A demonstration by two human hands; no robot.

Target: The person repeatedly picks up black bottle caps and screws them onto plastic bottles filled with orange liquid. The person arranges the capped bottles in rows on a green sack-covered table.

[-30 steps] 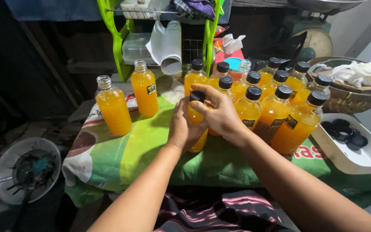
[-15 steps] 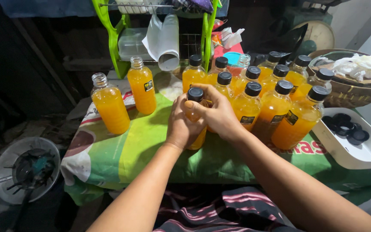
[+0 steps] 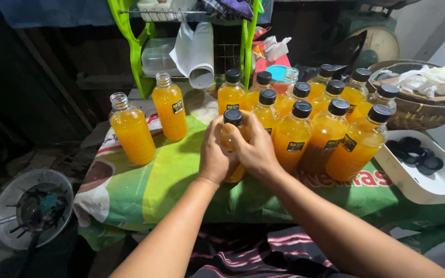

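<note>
Head view: left hand (image 3: 215, 157) and right hand (image 3: 256, 149) stay clasped in a closed grip around the orange bottle (image 3: 231, 140); its black cap (image 3: 233, 116), earlier covered by fingers, now shows.

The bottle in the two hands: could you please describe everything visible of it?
The bottle is clear plastic by its look, filled with orange liquid and topped by a black cap. It stands upright on the green cloth, before the capped bottles. The left hand and right hand wrap its body, hiding most of it.
</note>
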